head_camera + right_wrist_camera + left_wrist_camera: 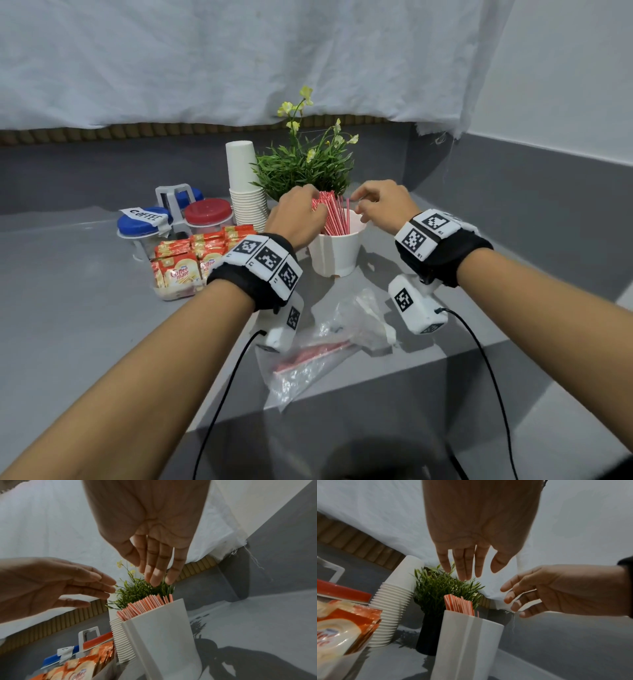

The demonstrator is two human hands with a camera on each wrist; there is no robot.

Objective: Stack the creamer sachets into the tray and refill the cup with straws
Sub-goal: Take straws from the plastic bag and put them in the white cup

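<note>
A white cup stands mid-counter, packed with red-and-white straws. My left hand hovers at the straw tops from the left and my right hand from the right. In the left wrist view the left hand has straight, spread fingers above the straws, holding nothing. The right wrist view shows the right hand equally empty over the straws. Orange creamer sachets stand in rows in a clear tray left of the cup.
A tall stack of paper cups and a potted plant stand right behind the cup. A blue-lidded jar marked COFFEE and a red-lidded jar sit back left. A crumpled plastic bag holding some straws lies near the counter's front edge.
</note>
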